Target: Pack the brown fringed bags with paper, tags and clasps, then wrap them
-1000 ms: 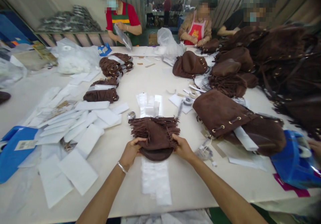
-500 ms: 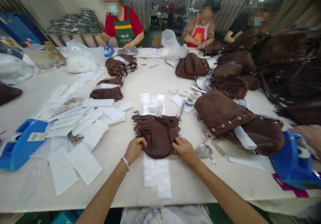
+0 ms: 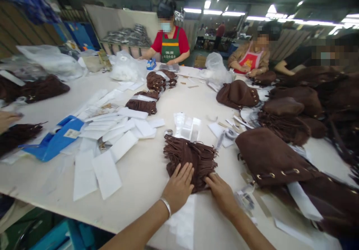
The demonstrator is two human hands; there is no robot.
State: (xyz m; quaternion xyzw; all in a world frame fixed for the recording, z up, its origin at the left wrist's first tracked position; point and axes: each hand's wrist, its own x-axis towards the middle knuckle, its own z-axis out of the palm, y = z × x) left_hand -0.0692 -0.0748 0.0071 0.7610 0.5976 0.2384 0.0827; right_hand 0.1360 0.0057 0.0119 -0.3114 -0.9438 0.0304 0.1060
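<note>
A small brown suede piece with fringe (image 3: 193, 156) lies on the white table (image 3: 146, 175) in front of me. My left hand (image 3: 178, 186) rests flat on its near left part, fingers stretched out and together. My right hand (image 3: 221, 193) presses on its near right edge, fingers extended. A silver bangle sits on my left wrist. A clear plastic bag (image 3: 183, 220) lies under my forearms at the table's near edge.
White paper sheets (image 3: 112, 141) and a blue tape dispenser (image 3: 56, 139) lie to the left. Brown suede bags (image 3: 269, 156) pile up on the right. Folded fringed pieces (image 3: 143, 104) sit further back. Several people work at the far side; another person's hand (image 3: 7, 119) shows at left.
The view swung left and lifted. My hands went from gripping the fringed piece's sides to lying flat on its near part, and the piece looks folded and pressed down.
</note>
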